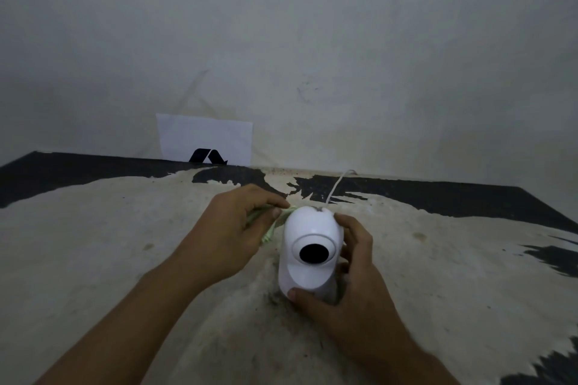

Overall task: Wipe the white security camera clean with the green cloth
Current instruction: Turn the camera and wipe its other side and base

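camera (pixel 309 251): rigid, smooth plastic, likely light and slippery; right hand (pixel 350 284) wraps its base.
cloth (pixel 269 225): soft, bunched in closed left hand (pixel 237 228), touching camera top-left.

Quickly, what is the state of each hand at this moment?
Left hand: closed, holding the green cloth against the white security camera.
Right hand: closed around the camera body.

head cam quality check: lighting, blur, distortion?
Head view: dim, flat light with no glare; wide-angle bowing curves the table edge; the image is soft, so the green cloth in the left hand lacks detail; the white security camera stays clearly readable.
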`<state>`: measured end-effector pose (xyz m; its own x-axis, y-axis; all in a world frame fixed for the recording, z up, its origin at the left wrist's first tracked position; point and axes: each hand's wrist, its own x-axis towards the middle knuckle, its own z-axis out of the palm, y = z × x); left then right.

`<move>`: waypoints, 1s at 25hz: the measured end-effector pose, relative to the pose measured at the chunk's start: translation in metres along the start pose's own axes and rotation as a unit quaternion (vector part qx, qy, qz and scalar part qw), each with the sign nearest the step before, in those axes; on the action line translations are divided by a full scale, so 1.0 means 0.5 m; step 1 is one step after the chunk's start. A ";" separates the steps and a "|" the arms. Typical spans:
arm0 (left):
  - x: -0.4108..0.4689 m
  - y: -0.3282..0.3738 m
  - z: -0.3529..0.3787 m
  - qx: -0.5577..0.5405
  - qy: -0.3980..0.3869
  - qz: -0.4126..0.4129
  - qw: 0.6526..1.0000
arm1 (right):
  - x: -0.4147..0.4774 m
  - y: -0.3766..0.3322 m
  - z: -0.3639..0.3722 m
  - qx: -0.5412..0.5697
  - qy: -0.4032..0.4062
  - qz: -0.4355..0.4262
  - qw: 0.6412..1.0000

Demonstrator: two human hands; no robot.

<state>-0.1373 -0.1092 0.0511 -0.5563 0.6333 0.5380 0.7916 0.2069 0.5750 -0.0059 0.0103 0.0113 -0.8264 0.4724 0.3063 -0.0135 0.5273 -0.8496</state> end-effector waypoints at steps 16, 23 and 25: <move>0.007 0.018 0.011 -0.001 0.013 0.099 0.995 | 0.011 -0.004 -0.001 -0.041 -0.005 0.024 0.999; 0.005 -0.003 0.008 0.062 0.011 0.082 0.995 | 0.005 -0.003 0.004 -0.043 -0.002 0.042 0.998; 0.010 0.020 0.008 0.047 0.025 0.116 0.992 | 0.012 -0.002 0.002 -0.070 -0.026 0.050 0.996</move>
<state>-0.1310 -0.1008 0.0572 -0.3661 0.6345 0.6807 0.9188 0.1304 0.3726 -0.0111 0.0120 0.0136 -0.8477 0.4923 0.1974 0.1457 0.5739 -0.8058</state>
